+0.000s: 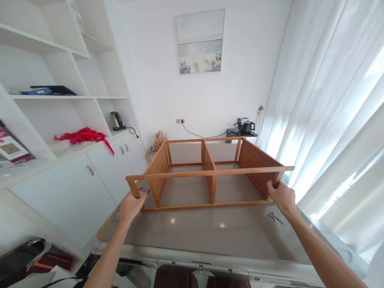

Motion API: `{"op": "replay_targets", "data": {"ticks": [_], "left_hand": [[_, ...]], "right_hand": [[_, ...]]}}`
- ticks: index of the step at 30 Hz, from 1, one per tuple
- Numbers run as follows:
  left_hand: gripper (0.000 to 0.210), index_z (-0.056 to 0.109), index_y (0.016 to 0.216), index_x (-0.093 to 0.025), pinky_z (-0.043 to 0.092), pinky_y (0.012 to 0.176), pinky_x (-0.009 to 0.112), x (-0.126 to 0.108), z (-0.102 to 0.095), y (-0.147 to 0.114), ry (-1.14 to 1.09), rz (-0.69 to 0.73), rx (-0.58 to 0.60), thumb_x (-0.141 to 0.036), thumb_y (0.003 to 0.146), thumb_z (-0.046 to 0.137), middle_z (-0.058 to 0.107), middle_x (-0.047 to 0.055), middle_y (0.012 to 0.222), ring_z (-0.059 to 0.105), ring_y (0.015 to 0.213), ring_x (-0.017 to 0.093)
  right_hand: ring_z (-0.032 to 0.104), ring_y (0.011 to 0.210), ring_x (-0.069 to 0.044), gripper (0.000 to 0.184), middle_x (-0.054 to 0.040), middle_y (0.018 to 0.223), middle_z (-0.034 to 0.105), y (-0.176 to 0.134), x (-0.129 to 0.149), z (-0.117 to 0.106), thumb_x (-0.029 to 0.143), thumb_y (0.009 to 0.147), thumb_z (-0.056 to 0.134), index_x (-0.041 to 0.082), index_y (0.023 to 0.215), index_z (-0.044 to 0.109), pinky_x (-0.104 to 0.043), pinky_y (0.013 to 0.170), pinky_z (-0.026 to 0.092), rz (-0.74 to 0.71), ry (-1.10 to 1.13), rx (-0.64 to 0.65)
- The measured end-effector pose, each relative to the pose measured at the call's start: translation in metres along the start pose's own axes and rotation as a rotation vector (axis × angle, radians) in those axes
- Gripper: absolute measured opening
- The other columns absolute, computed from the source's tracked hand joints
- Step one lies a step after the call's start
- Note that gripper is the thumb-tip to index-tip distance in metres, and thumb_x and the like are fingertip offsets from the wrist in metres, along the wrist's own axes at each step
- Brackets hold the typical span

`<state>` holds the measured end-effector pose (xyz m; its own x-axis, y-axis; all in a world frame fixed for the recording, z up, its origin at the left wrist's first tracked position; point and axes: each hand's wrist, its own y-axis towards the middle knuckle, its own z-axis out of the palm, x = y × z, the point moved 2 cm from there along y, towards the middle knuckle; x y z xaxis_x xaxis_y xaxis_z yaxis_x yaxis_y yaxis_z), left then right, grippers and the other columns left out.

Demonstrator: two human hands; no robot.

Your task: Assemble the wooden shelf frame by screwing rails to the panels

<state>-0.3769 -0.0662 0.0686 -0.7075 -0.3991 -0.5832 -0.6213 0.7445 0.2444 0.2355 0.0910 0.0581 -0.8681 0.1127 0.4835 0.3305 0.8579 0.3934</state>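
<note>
A brown wooden shelf frame lies on its side on a grey glossy table. It has side panels and one middle divider. At its near left end, my left hand is closed around a short upright bar. My right hand grips the near right upright beside the right panel, thumb in front and the other fingers mostly hidden. On the tabletop below my right hand lie several small metal screws or bolts. A flat object, partly hidden, is by my left wrist.
White shelving with cabinets runs along the left, bearing a kettle and red cloth. A coffee maker stands on a dark stand at the back right. White curtains hang at right. Brown chairs are at the near edge.
</note>
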Motion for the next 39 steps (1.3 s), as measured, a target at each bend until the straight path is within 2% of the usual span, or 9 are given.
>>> {"op": "replay_targets", "data": {"ticks": [3,6,11,14,17,22,28,32,39], "left_hand": [[0.082,0.047,0.137,-0.020,0.043,0.060,0.030,-0.019,-0.031,-0.039,0.021,-0.008,-0.264,-0.066,0.072,0.065,0.059,-0.003,0.067,0.062,0.065,0.025],[0.060,0.050,0.131,-0.019,0.042,0.063,0.026,-0.062,-0.055,-0.084,-0.164,0.182,-0.533,-0.053,0.083,0.062,0.036,-0.010,0.057,0.048,0.051,0.014],[0.025,0.070,0.088,-0.024,0.035,0.055,0.024,-0.182,-0.038,-0.101,-0.186,0.755,-0.193,-0.047,0.087,0.061,0.051,-0.004,0.057,0.045,0.049,0.012],[0.033,0.072,0.100,-0.027,0.041,0.065,0.027,-0.247,-0.010,-0.081,-0.134,0.909,-0.016,-0.055,0.086,0.061,0.072,0.001,0.086,0.063,0.071,0.019],[0.035,0.075,0.091,-0.028,0.037,0.061,0.029,-0.282,0.015,-0.062,-0.026,0.966,0.128,-0.060,0.084,0.063,0.072,0.003,0.082,0.064,0.070,0.022],[0.032,0.075,0.083,-0.031,0.036,0.058,0.030,-0.286,0.030,-0.052,-0.013,0.933,0.187,-0.059,0.085,0.061,0.070,0.001,0.077,0.063,0.066,0.022],[0.032,0.074,0.102,-0.033,0.041,0.059,0.030,-0.282,0.034,-0.048,-0.178,0.892,0.195,-0.055,0.078,0.069,0.071,0.002,0.080,0.061,0.063,0.022],[0.027,0.072,0.097,-0.027,0.035,0.052,0.028,-0.281,0.033,-0.043,-0.459,0.750,0.108,-0.050,0.086,0.062,0.054,-0.001,0.058,0.044,0.049,0.016],[0.046,0.056,0.110,-0.023,0.022,0.043,0.024,-0.291,0.033,-0.040,-1.170,0.412,0.522,-0.063,0.094,0.038,0.051,0.001,0.083,0.021,0.047,0.007]], "right_hand": [[0.065,0.071,-0.033,0.050,-0.0158,0.069,0.067,-0.001,0.002,0.000,0.052,0.090,0.039,0.013,0.081,0.070,-0.041,0.072,0.046,0.033,-0.055,0.020],[0.066,0.074,-0.032,0.051,-0.0167,0.072,0.069,-0.003,0.005,0.000,0.051,0.092,0.037,0.013,0.085,0.070,-0.040,0.072,0.046,0.055,-0.086,0.032],[0.067,0.073,-0.032,0.050,-0.0162,0.074,0.070,-0.003,0.008,0.001,0.051,0.093,0.035,0.014,0.089,0.069,-0.038,0.068,0.045,0.080,-0.110,0.036],[0.068,0.073,-0.031,0.050,-0.0147,0.075,0.070,-0.004,0.007,0.000,0.053,0.094,0.035,0.015,0.090,0.066,-0.037,0.067,0.044,0.063,-0.110,0.048],[0.068,0.071,-0.031,0.052,-0.0116,0.073,0.069,-0.012,0.004,-0.010,0.063,0.091,0.041,0.016,0.102,0.062,-0.035,0.062,0.044,0.022,-0.098,0.076],[0.062,0.055,-0.029,0.055,-0.0054,0.065,0.062,-0.042,0.030,-0.050,0.066,0.090,0.042,0.020,0.119,0.048,-0.033,0.048,0.037,-0.015,-0.059,0.023],[0.061,0.060,-0.021,0.026,0.0001,0.074,0.063,-0.044,0.152,-0.086,0.054,0.096,0.041,0.030,0.094,0.050,-0.030,0.053,0.040,-0.510,0.262,0.200],[0.061,0.068,-0.018,0.020,0.0013,0.083,0.067,-0.044,0.214,-0.091,0.047,0.096,0.048,0.030,0.099,0.058,-0.029,0.060,0.045,-0.628,0.451,0.306],[0.048,0.055,-0.009,0.012,0.0055,0.066,0.056,-0.062,0.240,-0.079,0.036,0.092,0.059,0.026,0.093,0.066,-0.020,0.052,0.038,-0.698,0.664,0.396]]}}
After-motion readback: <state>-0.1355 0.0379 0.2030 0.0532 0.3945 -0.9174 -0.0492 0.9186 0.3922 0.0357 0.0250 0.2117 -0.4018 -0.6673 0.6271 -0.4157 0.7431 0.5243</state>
